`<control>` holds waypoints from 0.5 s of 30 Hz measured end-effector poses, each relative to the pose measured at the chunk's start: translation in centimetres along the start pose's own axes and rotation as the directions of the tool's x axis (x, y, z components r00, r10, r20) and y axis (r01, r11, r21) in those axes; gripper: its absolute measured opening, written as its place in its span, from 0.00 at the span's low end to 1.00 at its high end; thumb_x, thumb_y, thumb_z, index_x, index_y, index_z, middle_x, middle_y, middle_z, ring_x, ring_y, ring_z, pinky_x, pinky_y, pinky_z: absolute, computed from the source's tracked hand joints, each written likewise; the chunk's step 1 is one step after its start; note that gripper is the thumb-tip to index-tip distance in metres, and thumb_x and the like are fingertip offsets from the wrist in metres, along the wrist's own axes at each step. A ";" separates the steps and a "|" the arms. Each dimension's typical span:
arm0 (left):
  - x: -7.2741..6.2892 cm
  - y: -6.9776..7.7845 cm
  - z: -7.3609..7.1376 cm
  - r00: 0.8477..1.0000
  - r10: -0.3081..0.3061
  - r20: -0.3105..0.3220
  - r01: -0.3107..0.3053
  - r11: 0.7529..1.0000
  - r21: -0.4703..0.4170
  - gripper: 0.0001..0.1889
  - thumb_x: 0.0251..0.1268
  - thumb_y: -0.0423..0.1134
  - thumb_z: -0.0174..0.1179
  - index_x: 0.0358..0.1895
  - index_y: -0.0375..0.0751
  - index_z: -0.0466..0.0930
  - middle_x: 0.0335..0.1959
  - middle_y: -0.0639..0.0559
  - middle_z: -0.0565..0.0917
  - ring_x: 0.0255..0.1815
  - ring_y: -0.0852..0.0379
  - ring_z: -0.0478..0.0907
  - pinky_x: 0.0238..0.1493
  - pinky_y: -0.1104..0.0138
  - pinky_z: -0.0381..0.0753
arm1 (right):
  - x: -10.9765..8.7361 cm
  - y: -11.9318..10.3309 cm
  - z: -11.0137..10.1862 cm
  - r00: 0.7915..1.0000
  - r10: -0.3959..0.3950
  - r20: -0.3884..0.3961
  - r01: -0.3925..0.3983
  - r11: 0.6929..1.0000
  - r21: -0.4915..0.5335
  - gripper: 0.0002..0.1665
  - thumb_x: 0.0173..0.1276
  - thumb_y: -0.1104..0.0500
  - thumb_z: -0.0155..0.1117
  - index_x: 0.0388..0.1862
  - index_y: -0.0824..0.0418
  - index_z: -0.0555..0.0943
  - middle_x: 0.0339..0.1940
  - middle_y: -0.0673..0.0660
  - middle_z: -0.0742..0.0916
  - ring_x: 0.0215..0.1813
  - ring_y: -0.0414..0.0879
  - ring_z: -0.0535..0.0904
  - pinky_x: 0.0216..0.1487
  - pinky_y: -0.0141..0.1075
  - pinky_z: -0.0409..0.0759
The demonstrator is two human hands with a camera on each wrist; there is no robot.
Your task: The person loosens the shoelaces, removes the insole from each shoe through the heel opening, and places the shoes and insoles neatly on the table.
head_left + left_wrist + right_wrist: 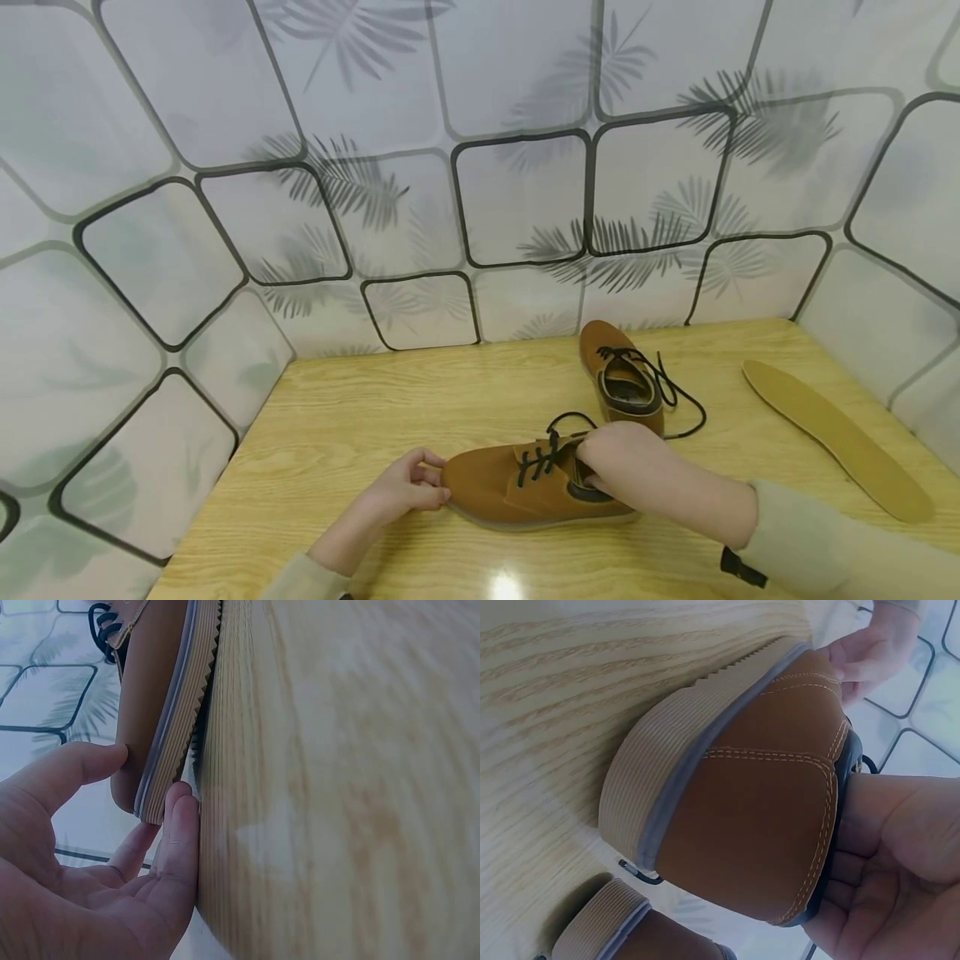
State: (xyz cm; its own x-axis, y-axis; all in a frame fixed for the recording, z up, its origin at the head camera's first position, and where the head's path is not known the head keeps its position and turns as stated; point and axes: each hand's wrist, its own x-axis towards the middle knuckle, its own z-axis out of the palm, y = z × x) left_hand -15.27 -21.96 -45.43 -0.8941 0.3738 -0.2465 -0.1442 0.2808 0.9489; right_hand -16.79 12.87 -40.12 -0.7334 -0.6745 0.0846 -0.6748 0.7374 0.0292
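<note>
A brown lace-up shoe (495,487) with black laces and a pale ribbed sole lies lengthwise on the wooden table. At its toe, my left hand (401,492) pinches the tip; the left wrist view shows the thumb (105,761) on the upper and fingers (176,832) against the sole edge. My right hand (626,458) reaches into the shoe's opening near the heel. In the right wrist view its fingers pass over the dark collar (840,817), and their tips are hidden inside. Whether they hold anything in there cannot be seen.
Behind the right hand stands a matching brown shoe (600,337), its black laces (686,400) trailing loose on the table (337,417). A tan insole (832,433) lies at the right. Patterned cloth walls (525,200) enclose the back and sides.
</note>
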 end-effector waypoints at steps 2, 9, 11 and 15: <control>0.0 -0.1 0.0 1.000 -0.004 -0.002 0.004 1.000 0.002 0.27 0.67 0.30 0.65 0.66 0.26 0.68 0.46 0.45 0.84 0.43 0.57 0.83 0.51 0.66 0.84 | 0.0 0.0 -0.1 1.000 0.006 -0.004 -0.006 1.000 0.029 0.19 0.58 0.54 0.86 0.20 0.49 0.80 0.21 0.42 0.83 0.26 0.39 0.80 0.27 0.34 0.80; -0.1 -0.1 -0.1 1.000 -0.016 -0.025 0.017 1.000 0.015 0.27 0.65 0.30 0.66 0.65 0.27 0.69 0.46 0.44 0.84 0.42 0.57 0.83 0.50 0.66 0.84 | 0.4 -0.1 -0.9 1.000 0.010 0.014 -0.011 0.996 0.090 0.25 0.55 0.56 0.87 0.16 0.47 0.75 0.17 0.39 0.78 0.22 0.34 0.70 0.25 0.30 0.70; 0.0 -0.1 -0.1 1.000 -0.015 -0.021 0.015 1.000 0.017 0.27 0.65 0.30 0.66 0.65 0.27 0.69 0.46 0.44 0.84 0.42 0.57 0.83 0.50 0.66 0.84 | 0.5 -0.1 -1.1 1.000 0.006 0.023 -0.008 0.996 0.094 0.31 0.55 0.59 0.86 0.12 0.47 0.68 0.15 0.39 0.71 0.21 0.34 0.63 0.24 0.29 0.63; -0.1 -0.3 -0.2 1.000 -0.009 -0.011 0.009 1.000 0.016 0.27 0.66 0.30 0.66 0.65 0.26 0.69 0.46 0.44 0.84 0.42 0.57 0.83 0.50 0.66 0.85 | 0.9 -0.3 -1.6 0.999 -0.006 0.038 0.002 0.995 0.103 0.41 0.53 0.65 0.82 0.13 0.45 0.54 0.15 0.41 0.57 0.22 0.36 0.52 0.25 0.30 0.52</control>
State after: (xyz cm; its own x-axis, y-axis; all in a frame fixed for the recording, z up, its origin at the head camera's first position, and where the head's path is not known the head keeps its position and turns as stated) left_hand -15.24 -22.22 -45.62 -0.8974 0.3617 -0.2527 -0.1454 0.2985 0.9433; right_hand -17.12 12.14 -38.51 -0.7319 -0.6798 0.0461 -0.6812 0.7285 -0.0729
